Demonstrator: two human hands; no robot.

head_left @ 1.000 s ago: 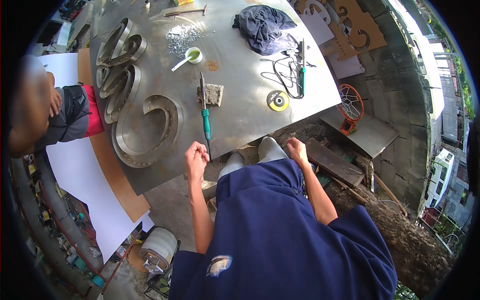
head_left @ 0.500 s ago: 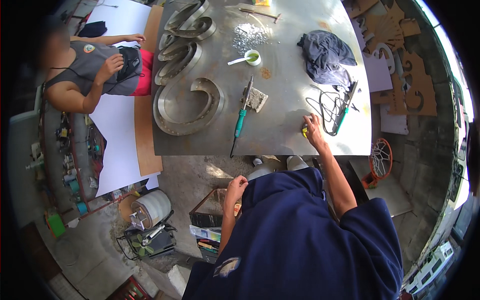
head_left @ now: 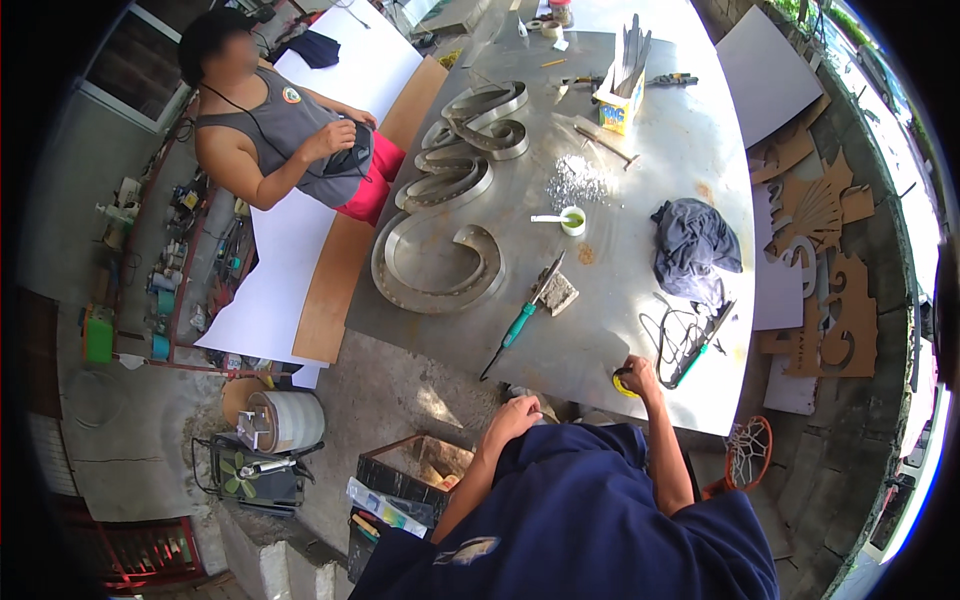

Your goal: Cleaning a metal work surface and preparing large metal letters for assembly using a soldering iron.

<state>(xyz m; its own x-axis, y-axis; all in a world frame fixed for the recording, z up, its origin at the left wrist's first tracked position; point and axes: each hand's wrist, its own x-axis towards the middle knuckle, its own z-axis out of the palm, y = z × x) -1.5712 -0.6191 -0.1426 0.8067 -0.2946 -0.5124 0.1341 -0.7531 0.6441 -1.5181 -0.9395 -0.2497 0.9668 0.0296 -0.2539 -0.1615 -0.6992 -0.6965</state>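
My right hand [head_left: 643,378] is at the near right edge of the metal table [head_left: 590,340], its fingers closed round a small round yellow-and-black object [head_left: 625,384]. The exact kind of that object does not show. Near my waist, just off the table's front edge, is my left hand [head_left: 513,420], with curled fingers; whether anything is inside them is hidden. A green-handled soldering iron [head_left: 522,322] leans with its tip end on a rough grey block [head_left: 558,294]. Another green-handled iron [head_left: 700,352] lies beside its coiled black cord, right of my right hand.
Curved metal letter shapes [head_left: 440,290] line the table's left side. Beyond the irons are a white cup [head_left: 573,222], pale metal bits [head_left: 580,182], a hammer [head_left: 606,147] and a dark cloth [head_left: 695,245]. A person [head_left: 285,140] stands at the left. An open box [head_left: 415,465] is below.
The view has shifted, showing more of the table's far end. My left hand has come up closer to the table edge. My right hand stays at the yellow-and-black object, now gripped at the edge.
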